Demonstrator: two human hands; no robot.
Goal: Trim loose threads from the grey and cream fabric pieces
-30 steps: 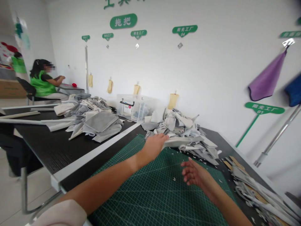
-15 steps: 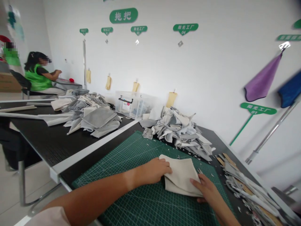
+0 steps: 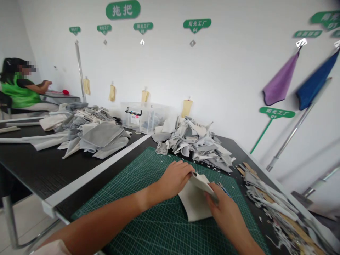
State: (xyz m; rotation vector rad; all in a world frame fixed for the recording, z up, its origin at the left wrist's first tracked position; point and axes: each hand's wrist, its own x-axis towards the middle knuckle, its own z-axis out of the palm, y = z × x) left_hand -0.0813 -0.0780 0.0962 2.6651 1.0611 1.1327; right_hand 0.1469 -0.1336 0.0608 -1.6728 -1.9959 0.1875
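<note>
A folded cream piece of cloth [image 3: 193, 202] lies on the green cutting mat [image 3: 148, 191] in front of me. My left hand [image 3: 174, 179] grips its upper left edge, fingers curled on the fold. The fingers of my right hand [image 3: 224, 212] are closed on the right side of the cloth, lifting its top layer. Just beyond the mat sits a heap of grey and white cloth pieces [image 3: 198, 143].
A stack of trimmed strips and cardboard [image 3: 276, 205] runs along the table's right edge. A second cloth heap [image 3: 90, 132] covers the left black table, with a clear plastic box [image 3: 142, 117] behind. A person in a green vest [image 3: 18, 88] sits far left. Purple and blue cloths hang on the wall.
My left hand pulled a cream cloth from the heap onto the mat. Both hands now hold it, and the top layer is lifted. The view has turned right.
</note>
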